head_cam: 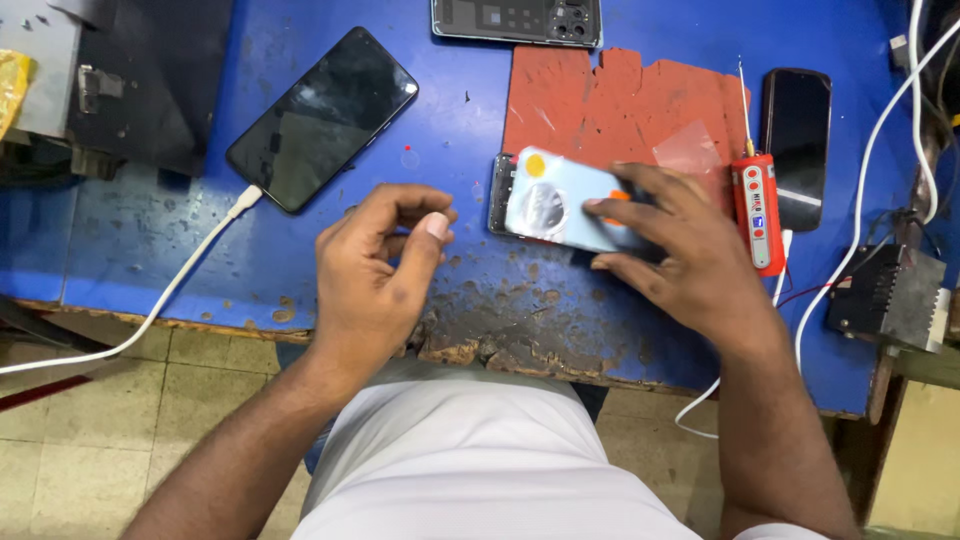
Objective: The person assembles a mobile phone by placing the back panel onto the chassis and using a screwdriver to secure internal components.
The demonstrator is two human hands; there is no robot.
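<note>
The right hand point(680, 255) lies flat on a pale blue phone back panel with a yellow round sticker point(560, 200), fingers spread and pressing it down onto the worn blue counter point(170, 220) rather than gripping it; the panel sits near the middle of the counter, partly over the near edge of a ragged red rubber mat point(620, 105). The left hand point(375, 270) hovers just left of the panel, apart from it, its fingers curled with thumb and forefinger pinched together; whether something tiny sits between them cannot be told. To the far left lies a black smartphone with a dark screen point(322, 118), a white cable point(170, 290) plugged into its near end and trailing off the counter's near edge. Just right of the right hand stands a small red handheld tool with buttons and a thin wire tip point(757, 210), and beside it another dark phone point(797, 145). At the far edge rests a grey phone frame with camera cut-outs point(517, 20).
</note>
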